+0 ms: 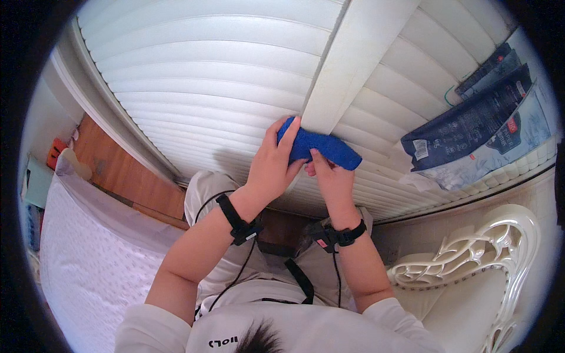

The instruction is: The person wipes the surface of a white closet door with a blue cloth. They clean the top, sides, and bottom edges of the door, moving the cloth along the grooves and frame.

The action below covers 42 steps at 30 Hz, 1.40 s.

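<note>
A folded blue cloth [322,145] is held up between both hands, in front of white slatted doors [235,88]. Around its left end wrap the fingers of my left hand [268,167], with the index finger lying along its face. My right hand [334,183] pinches the lower edge nearer its right end, thumb on the front and the other fingers curled below. Just behind the cloth runs the smooth upright frame [359,59] between two slatted panels. Whether the cloth touches the door, I cannot tell.
Dark blue and pale packages [453,129] are at the doors' right side. A cream carved chair or headboard [471,253] stands at lower right. To the left are a bed with a pale patterned sheet [100,259] and wooden floor [132,167]. Cables [241,273] hang from black wrist straps.
</note>
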Each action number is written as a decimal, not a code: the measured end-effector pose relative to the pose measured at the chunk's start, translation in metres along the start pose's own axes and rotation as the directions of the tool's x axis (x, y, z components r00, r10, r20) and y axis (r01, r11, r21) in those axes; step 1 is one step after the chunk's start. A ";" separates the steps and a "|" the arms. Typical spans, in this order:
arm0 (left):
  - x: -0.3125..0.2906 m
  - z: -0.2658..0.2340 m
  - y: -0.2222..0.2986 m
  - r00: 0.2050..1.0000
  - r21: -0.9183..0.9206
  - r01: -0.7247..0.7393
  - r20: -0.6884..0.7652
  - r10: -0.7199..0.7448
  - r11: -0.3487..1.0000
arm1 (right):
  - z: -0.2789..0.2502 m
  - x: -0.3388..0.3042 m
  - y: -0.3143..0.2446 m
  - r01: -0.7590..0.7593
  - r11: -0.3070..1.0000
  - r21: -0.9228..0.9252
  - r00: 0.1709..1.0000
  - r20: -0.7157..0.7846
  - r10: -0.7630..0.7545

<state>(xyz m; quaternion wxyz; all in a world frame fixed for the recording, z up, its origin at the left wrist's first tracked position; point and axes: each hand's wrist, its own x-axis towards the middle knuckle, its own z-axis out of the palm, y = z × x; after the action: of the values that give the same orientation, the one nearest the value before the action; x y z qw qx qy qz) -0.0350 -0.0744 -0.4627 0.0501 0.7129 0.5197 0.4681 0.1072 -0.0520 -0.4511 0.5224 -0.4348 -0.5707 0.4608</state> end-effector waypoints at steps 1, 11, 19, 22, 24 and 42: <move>-0.005 0.004 -0.005 1.000 -0.018 0.022 0.022 -0.022 1.000 | 0.000 -0.002 0.009 -0.003 1.000 -0.005 1.000 0.003 0.003; -0.055 0.037 -0.037 0.975 0.013 0.193 0.114 -0.193 0.981 | -0.004 -0.019 0.094 0.003 0.984 -0.179 0.993 0.119 0.019; -0.086 0.060 -0.063 0.905 -0.053 0.377 0.233 -0.356 0.925 | 0.001 -0.036 0.152 -0.123 0.976 -0.181 0.988 0.075 0.139; -0.098 0.076 -0.080 0.870 -0.125 0.462 0.257 -0.421 0.878 | -0.004 -0.041 0.180 -0.042 0.940 -0.338 0.987 0.130 0.091; -0.100 0.077 -0.081 0.846 -0.135 0.501 0.282 -0.452 0.855 | -0.005 -0.046 0.195 0.002 0.912 -0.410 0.993 0.110 0.047; -0.058 0.037 -0.026 0.929 -0.362 0.336 -0.025 -0.370 0.869 | 0.004 -0.023 0.059 -0.142 0.976 -0.164 0.990 -0.042 0.137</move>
<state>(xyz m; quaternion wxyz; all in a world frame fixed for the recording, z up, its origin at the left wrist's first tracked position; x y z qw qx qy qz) -0.0274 -0.0928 -0.5339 0.2369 0.5625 0.5509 0.5692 0.1060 -0.0627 -0.5137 0.4590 -0.5230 -0.5674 0.4403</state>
